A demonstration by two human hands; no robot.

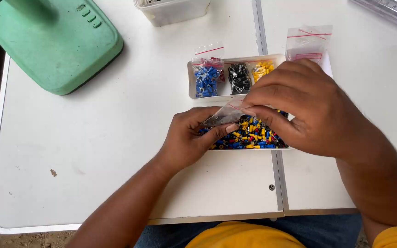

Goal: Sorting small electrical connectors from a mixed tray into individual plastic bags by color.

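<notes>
A single head-worn camera looks steeply down, close over the white table (93,151) before the wearer.

left hand (190,138) palm-down, thumb and fingers pinched, right hand (306,108) arched beside it, fingertips pinched, forearms angled inward

1. Mint-green plastic appliance base (53,43) — on the white tabletop (93,151), far left.
2. Translucent plastic tub (173,10) at the top edge.
3. Empty clear zip bag (308,43) — red seal stripe.
</notes>
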